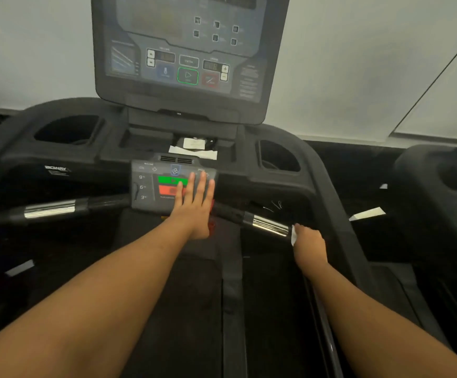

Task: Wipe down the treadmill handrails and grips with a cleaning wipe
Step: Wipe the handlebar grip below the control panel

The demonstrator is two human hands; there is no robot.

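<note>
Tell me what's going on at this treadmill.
A person is cleaning a treadmill. The right hand grips a white cleaning wipe around the right grip bar, right beside its chrome section. The left hand lies flat, fingers straight, on the lower control panel. The left grip bar is not being touched. White packets lie in the tray below the console.

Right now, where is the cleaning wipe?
In the head view, right of centre: the cleaning wipe is bunched in the right hand, held against the right grip bar just past the outer end of its chrome sensor plate.
</note>
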